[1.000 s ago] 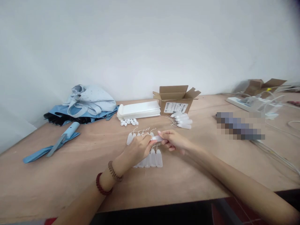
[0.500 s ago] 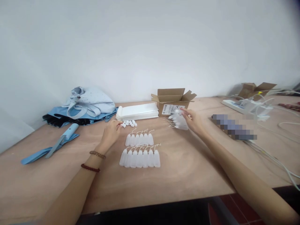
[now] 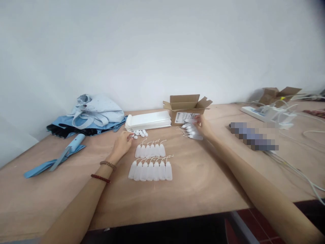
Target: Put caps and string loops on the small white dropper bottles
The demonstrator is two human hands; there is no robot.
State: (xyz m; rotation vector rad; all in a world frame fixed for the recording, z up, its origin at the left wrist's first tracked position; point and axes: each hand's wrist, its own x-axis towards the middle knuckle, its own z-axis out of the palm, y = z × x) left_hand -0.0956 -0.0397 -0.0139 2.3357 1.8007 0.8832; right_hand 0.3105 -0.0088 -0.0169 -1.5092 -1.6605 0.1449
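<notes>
At the left of a small heap of white bottle caps (image 3: 142,133), my left hand (image 3: 123,145) has its fingers curled together, with one small white cap at the fingertips. My right hand (image 3: 203,126) pinches a small translucent squeeze bottle (image 3: 190,120) in front of the cardboard box. Under it lie several more such bottles (image 3: 195,137) on their sides, their thin cords pointing left. Between my arms, two rows of the same bottles lie side by side: a shorter back row (image 3: 150,151) and a longer front row (image 3: 150,171), their cords pointing away from me.
An open cardboard box (image 3: 185,108) with a label stands by the wall, beside stacked white envelopes (image 3: 149,120). A pale cloth bag (image 3: 100,112) and blue folded umbrella parts (image 3: 63,156) lie left. At right are a blurred-out object (image 3: 254,136), a power strip (image 3: 261,115) and cables.
My right hand has tilted and drawn in slightly, still with a bottle at its fingertips. My left hand has edged right against the caps, which lie a little more spread out.
</notes>
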